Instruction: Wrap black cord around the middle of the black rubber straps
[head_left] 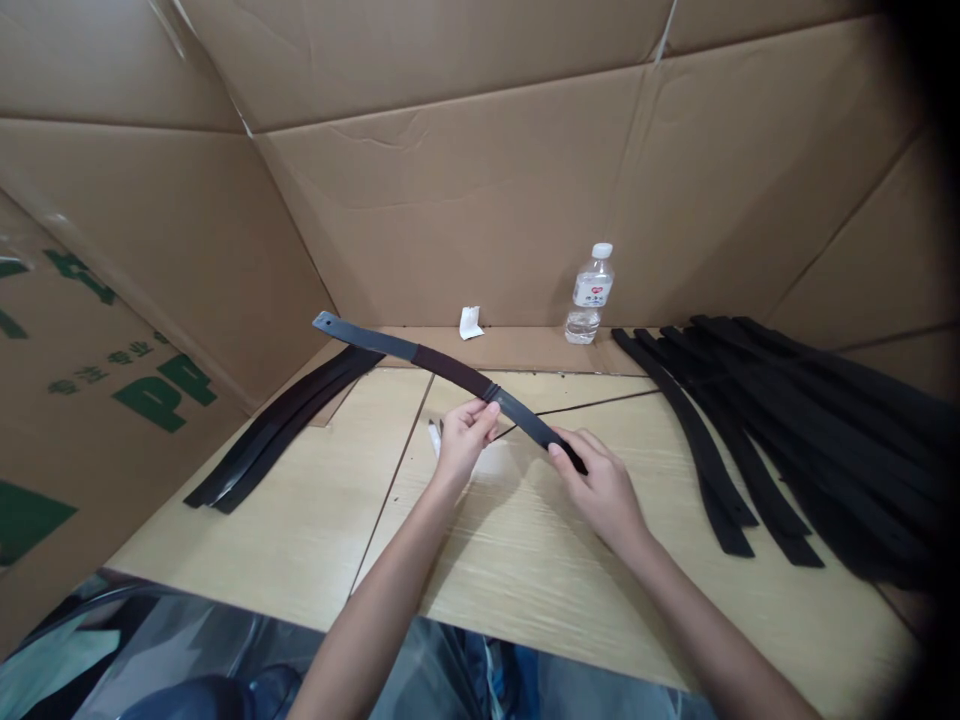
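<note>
A long curved black strip [420, 353] is held above the wooden table [300, 520], its far end pointing up and left. My left hand [463, 437] pinches the strip near its middle, where a darker sleeve section ends. My right hand [600, 490] grips the strip's near end with fingers closed round it. A small white object [434, 436] lies on the table just beside my left hand.
A small stack of black strips [285, 425] lies at the left of the table. A large pile of black strips [787, 430] covers the right side. A water bottle [591, 295] and a white scrap [470, 322] stand at the back. Cardboard walls [450, 180] surround the table.
</note>
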